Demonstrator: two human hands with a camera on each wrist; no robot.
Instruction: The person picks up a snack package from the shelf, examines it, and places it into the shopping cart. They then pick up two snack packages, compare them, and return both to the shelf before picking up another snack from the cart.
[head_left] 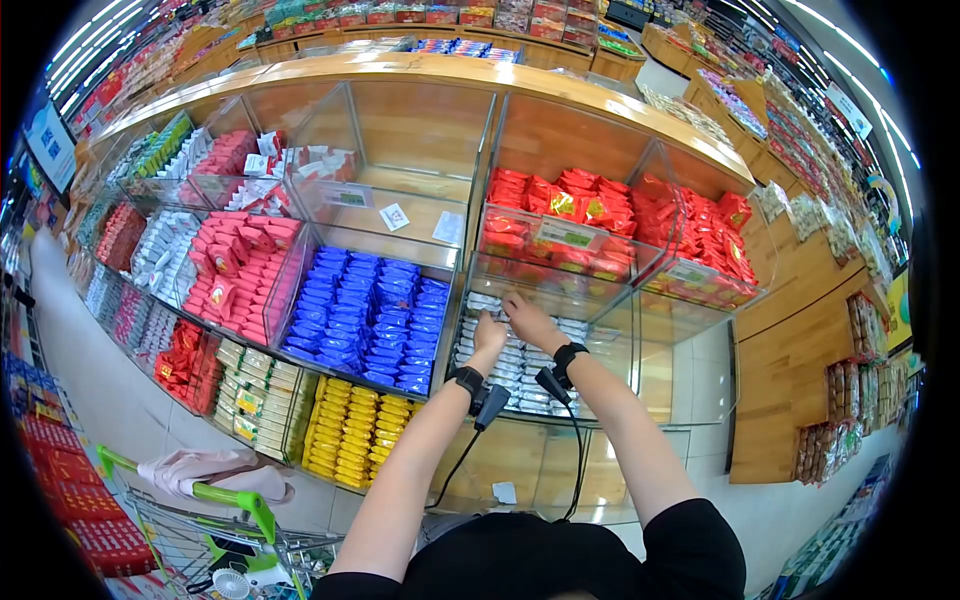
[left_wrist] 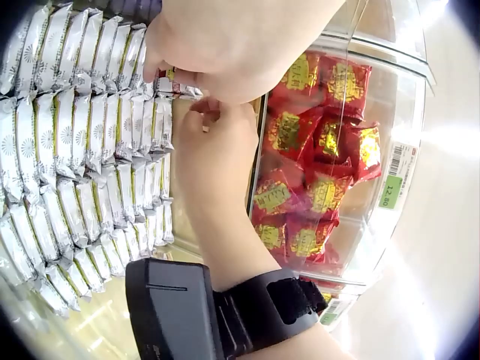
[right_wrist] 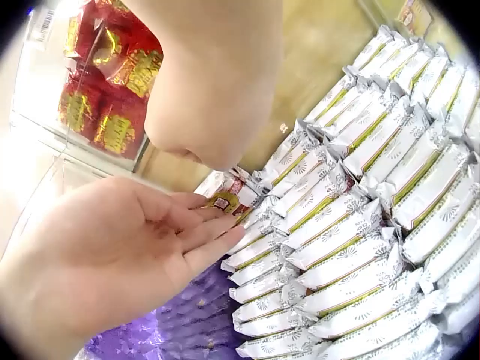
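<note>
Both hands meet at the far end of a bin of white packets (head_left: 510, 375). The straight fingers of my left hand (head_left: 489, 335) (left_wrist: 225, 45) (right_wrist: 112, 255) touch a white packet with a red and gold label (left_wrist: 177, 84) (right_wrist: 229, 199). Close beside that packet is my right hand (head_left: 532, 325) (left_wrist: 217, 157) (right_wrist: 217, 75), its fingers bent in the left wrist view. Its fingertips are mostly hidden in the right wrist view, and whether they pinch the packet cannot be seen. Several rows of white packets (left_wrist: 64, 127) (right_wrist: 360, 225) lie beside the hands.
Red packets (head_left: 575, 215) (left_wrist: 304, 165) (right_wrist: 112, 82) fill clear bins beyond the hands. Blue packets (head_left: 365, 320) lie to the left, yellow ones (head_left: 355, 430) below them. Clear partitions (head_left: 470, 250) stand between bins. A shopping cart (head_left: 230, 500) is at lower left.
</note>
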